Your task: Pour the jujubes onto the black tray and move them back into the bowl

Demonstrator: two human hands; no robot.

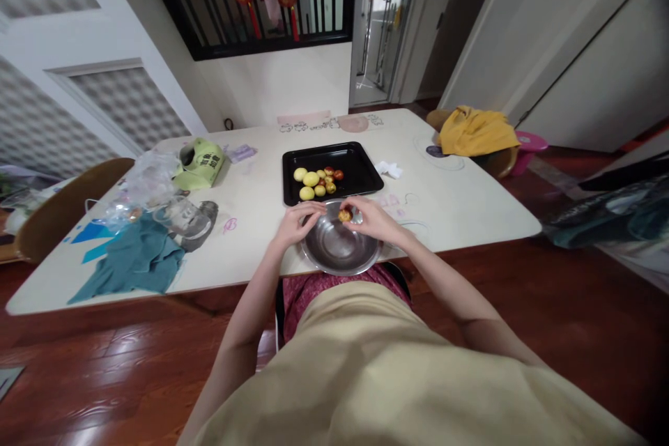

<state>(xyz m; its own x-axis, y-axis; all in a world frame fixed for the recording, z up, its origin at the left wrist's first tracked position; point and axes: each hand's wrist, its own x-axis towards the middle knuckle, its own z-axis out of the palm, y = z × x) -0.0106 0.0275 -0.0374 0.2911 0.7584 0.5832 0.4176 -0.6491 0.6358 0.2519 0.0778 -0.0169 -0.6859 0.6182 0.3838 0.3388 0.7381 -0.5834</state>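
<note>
Pale yellow shirt nearest, before metal bowl. Small round fruit, glossy, mottled yellow-brown, over bowl's far side. Left hand at bowl's left rim, thumb and fingers parted, contact unclear. Right hand, bowl's right, fingertips pinching fruit.

A yellow cloth drapes a chair.

No wording can be read with certainty. Dark characters, apparently in two rows, stand on the yellow-green fabric item at the left of the white table; they are too small to decipher. Black outline marks run along the table's far edge, and pink scribbles lie nearer; neither resolves into legible letters or numbers.
</note>
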